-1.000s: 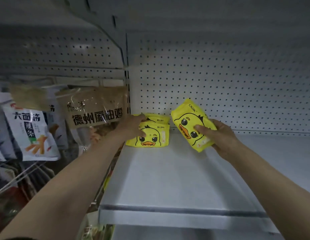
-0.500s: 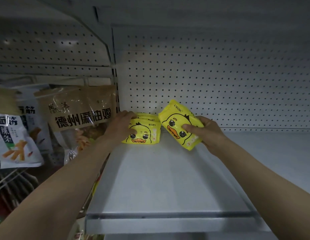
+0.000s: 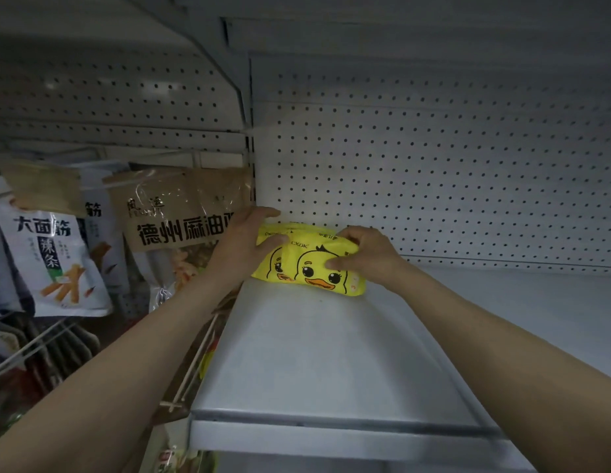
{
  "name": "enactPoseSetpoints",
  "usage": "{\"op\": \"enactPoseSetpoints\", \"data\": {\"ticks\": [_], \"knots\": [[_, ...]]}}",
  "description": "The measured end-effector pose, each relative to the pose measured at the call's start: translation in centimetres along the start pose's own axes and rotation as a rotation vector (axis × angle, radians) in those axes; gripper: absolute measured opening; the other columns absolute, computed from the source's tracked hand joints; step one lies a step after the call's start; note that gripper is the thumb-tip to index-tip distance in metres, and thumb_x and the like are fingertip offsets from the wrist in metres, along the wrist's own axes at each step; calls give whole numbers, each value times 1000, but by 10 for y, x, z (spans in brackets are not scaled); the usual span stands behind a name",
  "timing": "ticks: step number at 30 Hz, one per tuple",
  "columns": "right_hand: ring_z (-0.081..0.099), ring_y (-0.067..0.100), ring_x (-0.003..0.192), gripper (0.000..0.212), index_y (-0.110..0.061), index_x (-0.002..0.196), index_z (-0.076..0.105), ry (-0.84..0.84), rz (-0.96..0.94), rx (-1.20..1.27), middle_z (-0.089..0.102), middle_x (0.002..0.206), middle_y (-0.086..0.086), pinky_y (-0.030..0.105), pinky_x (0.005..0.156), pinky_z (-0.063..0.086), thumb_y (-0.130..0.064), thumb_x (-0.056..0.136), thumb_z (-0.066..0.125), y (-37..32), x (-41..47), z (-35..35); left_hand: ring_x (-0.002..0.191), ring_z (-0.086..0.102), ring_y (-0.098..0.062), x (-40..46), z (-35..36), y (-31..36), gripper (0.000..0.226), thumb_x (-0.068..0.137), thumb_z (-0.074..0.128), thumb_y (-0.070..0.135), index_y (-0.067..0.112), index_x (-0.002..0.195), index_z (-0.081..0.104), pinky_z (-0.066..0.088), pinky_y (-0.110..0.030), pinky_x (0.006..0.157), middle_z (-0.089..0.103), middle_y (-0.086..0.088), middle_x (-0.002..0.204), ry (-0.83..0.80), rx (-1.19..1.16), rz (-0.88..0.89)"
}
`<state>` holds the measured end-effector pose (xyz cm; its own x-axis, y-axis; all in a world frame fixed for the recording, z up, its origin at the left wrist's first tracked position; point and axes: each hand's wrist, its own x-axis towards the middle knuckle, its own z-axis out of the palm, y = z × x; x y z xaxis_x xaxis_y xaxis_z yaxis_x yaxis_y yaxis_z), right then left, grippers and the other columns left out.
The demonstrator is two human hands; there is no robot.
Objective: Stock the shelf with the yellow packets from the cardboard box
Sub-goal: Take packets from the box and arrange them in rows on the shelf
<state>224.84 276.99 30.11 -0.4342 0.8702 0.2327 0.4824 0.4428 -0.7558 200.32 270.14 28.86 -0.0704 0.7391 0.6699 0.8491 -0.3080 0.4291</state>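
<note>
Yellow duck-face packets stand in a stack (image 3: 280,264) at the back left corner of a grey metal shelf (image 3: 314,353), against the pegboard wall. In front of that stack is another yellow packet (image 3: 323,273), held by my right hand (image 3: 364,256), thumb on its face and fingers over its top edge. My left hand (image 3: 244,242) grips the left side of the stack, fingers on the top packets. The cardboard box is out of view.
The white pegboard back wall (image 3: 433,172) rises behind the shelf. To the left hang brown snack bags (image 3: 181,213) and white snack bags (image 3: 55,264) on wire hooks. The shelf's front lip (image 3: 331,438) is near me; another shelf sits overhead.
My right hand has brought its packet left and down, from tilted beside the stack to upright against the stack's front. My left hand stays on the stack.
</note>
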Motion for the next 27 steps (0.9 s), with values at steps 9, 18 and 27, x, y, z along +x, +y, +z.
{"op": "enactPoseSetpoints", "data": {"ticks": [9,18,27], "knots": [[62,10,94,50,-22,109,69,-65,-121,-93,66,98,-10,28,83,50,-32,65,91,-8,26,54,129,38,-23,-22,3,-18,79,66,83,46,23,135,52,33,-39,109,50,-2,135,-203,109,36],[45,20,119,82,-29,132,56,49,-366,-517,58,126,-1,38,95,42,-53,60,86,0,23,54,135,27,-25,-21,19,-20,102,66,84,36,24,150,28,28,-37,111,37,-4,147,-311,291,-6],[38,24,130,86,-29,139,50,95,-409,-767,47,141,0,42,98,36,-56,63,82,1,16,57,140,21,-27,-16,20,-14,103,73,79,41,26,154,16,29,-43,112,28,-6,152,-366,409,-46]]}}
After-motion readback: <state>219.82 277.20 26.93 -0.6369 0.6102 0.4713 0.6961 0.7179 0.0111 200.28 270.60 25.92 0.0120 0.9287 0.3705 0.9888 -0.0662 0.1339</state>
